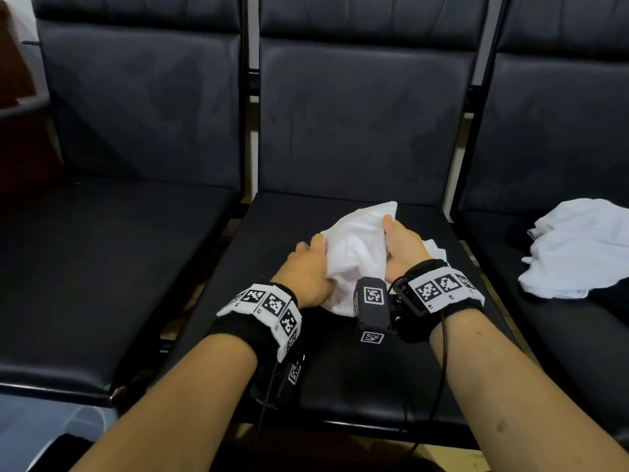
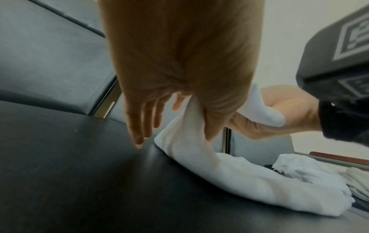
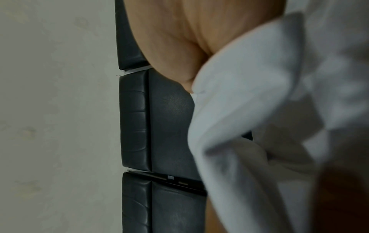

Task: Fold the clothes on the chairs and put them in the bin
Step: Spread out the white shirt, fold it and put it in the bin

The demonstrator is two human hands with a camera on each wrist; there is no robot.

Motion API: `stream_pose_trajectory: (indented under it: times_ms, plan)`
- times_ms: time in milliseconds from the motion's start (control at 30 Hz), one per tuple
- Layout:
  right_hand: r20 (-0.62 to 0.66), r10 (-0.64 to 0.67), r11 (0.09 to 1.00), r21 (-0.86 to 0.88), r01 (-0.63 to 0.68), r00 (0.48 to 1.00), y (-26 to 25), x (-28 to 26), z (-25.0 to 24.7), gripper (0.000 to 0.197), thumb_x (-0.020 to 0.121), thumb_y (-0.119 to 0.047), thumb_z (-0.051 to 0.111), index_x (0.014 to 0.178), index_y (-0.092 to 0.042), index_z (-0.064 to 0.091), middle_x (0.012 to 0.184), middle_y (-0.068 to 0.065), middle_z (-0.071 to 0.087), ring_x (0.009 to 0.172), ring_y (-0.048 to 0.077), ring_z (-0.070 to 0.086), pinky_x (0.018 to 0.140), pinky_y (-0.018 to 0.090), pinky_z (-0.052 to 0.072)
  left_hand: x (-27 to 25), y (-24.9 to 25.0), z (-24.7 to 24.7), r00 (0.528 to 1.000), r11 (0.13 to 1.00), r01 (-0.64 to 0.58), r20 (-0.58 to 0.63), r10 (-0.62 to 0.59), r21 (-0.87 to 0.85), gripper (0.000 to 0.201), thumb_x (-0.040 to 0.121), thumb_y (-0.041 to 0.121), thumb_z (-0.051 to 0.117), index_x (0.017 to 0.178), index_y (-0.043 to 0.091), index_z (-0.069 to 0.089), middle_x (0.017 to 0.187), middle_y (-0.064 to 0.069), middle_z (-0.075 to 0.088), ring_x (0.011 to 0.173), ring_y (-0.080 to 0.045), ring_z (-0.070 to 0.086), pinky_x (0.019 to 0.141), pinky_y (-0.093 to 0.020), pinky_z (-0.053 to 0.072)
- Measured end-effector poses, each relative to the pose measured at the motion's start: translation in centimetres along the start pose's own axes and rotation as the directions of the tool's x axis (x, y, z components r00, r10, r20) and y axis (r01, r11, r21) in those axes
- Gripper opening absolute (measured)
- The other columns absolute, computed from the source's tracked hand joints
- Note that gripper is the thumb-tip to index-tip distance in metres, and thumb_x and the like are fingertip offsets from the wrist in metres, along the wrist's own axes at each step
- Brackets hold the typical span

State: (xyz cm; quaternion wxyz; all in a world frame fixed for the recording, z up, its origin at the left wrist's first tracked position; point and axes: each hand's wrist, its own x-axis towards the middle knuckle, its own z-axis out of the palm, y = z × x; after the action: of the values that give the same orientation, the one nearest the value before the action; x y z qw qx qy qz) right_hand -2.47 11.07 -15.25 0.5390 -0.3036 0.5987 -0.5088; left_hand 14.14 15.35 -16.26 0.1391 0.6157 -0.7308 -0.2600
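Observation:
A bunched white garment (image 1: 354, 253) lies on the seat of the middle black chair (image 1: 340, 369). My left hand (image 1: 315, 260) holds its left side. In the left wrist view the left hand (image 2: 179, 71) pinches the garment (image 2: 229, 170) between thumb and forefinger, while the other fingers (image 2: 137, 134) point down to the seat. My right hand (image 1: 403, 247) grips the garment's right side and raises a fold off the seat. The left wrist view shows the right hand (image 2: 279, 119) with its fingers curled round that fold. In the right wrist view the garment (image 3: 249, 110) hides most of the right hand (image 3: 169, 39). No bin is in view.
A second crumpled white garment (image 1: 578, 247) lies on the seat of the right chair (image 1: 561, 335). The left chair (image 1: 102, 267) has a bare seat. A brown wooden piece (image 1: 13, 80) stands at the far left. A pale wall (image 3: 49, 110) runs behind the chair backs.

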Motion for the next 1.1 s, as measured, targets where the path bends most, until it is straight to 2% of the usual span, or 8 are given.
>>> stream_pose_trajectory:
  times_ms: [133, 267, 367, 500, 667, 800, 933, 1100]
  plan:
    - [-0.081, -0.037, 0.997, -0.068, 0.031, 0.996, 0.6, 0.5, -0.8, 0.028, 0.101, -0.035, 0.04, 0.115, -0.019, 0.056, 0.091, 0.0, 0.056, 0.086, 0.022, 0.057, 0.085, 0.036, 0.05, -0.1, -0.4, -0.5, 0.998, 0.988, -0.053, 0.035, 0.048, 0.147, 0.06, 0.085, 0.01, 0.056, 0.139, 0.013, 0.029, 0.128, -0.014, 0.04, 0.121, -0.033, 0.04, 0.1, -0.043, 0.041]
    - [-0.143, -0.066, 0.981, -0.193, 0.038, 0.988, 1.6, 1.5, -2.3, 0.041, 0.103, -0.032, 0.037, 0.133, -0.01, 0.052, 0.121, 0.01, 0.058, 0.116, 0.032, 0.056, 0.103, 0.045, 0.044, -0.1, -0.9, -0.5, 0.987, 0.967, -0.154, 0.086, 0.139, 0.201, 0.085, 0.084, 0.002, 0.055, 0.154, 0.022, 0.01, 0.153, -0.005, 0.017, 0.14, -0.026, 0.015, 0.113, -0.036, 0.029]
    - [-0.146, -0.074, 0.972, -0.233, 0.039, 0.986, 2.0, 1.8, -3.4, 0.041, 0.104, -0.031, 0.035, 0.138, -0.013, 0.048, 0.131, 0.012, 0.054, 0.119, 0.031, 0.052, 0.106, 0.045, 0.041, -0.1, -0.8, -0.4, 0.964, 0.946, -0.248, 0.152, 0.219, 0.208, 0.093, 0.081, -0.009, 0.048, 0.154, 0.035, 0.009, 0.161, 0.005, -0.008, 0.148, -0.015, -0.01, 0.119, -0.035, 0.019]
    - [-0.132, -0.12, 0.965, -0.249, 0.084, 0.984, 2.2, 2.0, -4.7, 0.04, 0.103, -0.031, 0.035, 0.14, -0.02, 0.047, 0.138, 0.006, 0.051, 0.123, 0.027, 0.05, 0.108, 0.045, 0.04, 0.0, -0.3, 0.0, 0.936, 0.92, -0.31, 0.245, 0.252, 0.239, 0.097, 0.079, -0.006, 0.049, 0.152, 0.043, 0.008, 0.16, 0.011, -0.015, 0.146, -0.01, -0.018, 0.119, -0.039, 0.018]
    - [-0.072, -0.203, 0.964, -0.187, 0.187, 0.976, 2.3, 2.0, -6.7, 0.039, 0.103, -0.025, 0.038, 0.139, -0.03, 0.05, 0.138, -0.002, 0.054, 0.125, 0.022, 0.052, 0.108, 0.043, 0.042, 0.4, -0.3, 0.5, 0.924, 0.931, -0.31, 0.291, 0.248, 0.191, 0.092, 0.083, 0.006, 0.054, 0.151, 0.044, 0.006, 0.161, 0.01, -0.007, 0.148, -0.01, -0.012, 0.12, -0.032, 0.013]
    - [-0.131, -0.221, 0.914, -0.373, 0.159, 0.966, 3.1, 1.7, -8.0, 0.039, 0.101, -0.021, 0.042, 0.138, -0.015, 0.051, 0.136, 0.005, 0.054, 0.126, 0.026, 0.05, 0.11, 0.04, 0.039, 0.7, -0.3, 0.9, 0.927, 0.953, -0.271, 0.303, 0.221, 0.133, 0.082, 0.086, 0.024, 0.065, 0.152, 0.038, 0.019, 0.162, 0.011, 0.002, 0.148, -0.007, -0.008, 0.119, -0.028, 0.005]
    - [-0.223, -0.189, 0.921, -0.378, 0.094, 0.956, 3.5, 1.5, -8.4, 0.057, 0.089, -0.022, 0.068, 0.139, -0.008, 0.046, 0.136, 0.006, 0.05, 0.124, 0.027, 0.05, 0.106, 0.037, 0.041, 1.0, -0.4, 0.7, 0.937, 0.982, -0.188, 0.301, 0.178, 0.003, 0.072, 0.081, 0.025, 0.07, 0.145, 0.037, 0.038, 0.16, 0.012, 0.012, 0.148, -0.006, -0.002, 0.121, -0.032, 0.008]
    - [-0.237, -0.241, 0.872, -0.478, 0.102, 0.941, 3.4, 1.2, -8.8, 0.052, 0.086, -0.016, 0.067, 0.135, -0.014, 0.049, 0.131, 0.01, 0.055, 0.118, 0.028, 0.054, 0.102, 0.04, 0.045, 1.2, 0.4, -1.7, 0.976, 0.994, -0.099, 0.197, 0.09, 0.038, 0.053, 0.082, 0.036, 0.07, 0.133, 0.032, 0.055, 0.143, 0.007, 0.046, 0.13, -0.013, 0.043, 0.107, -0.024, 0.034]
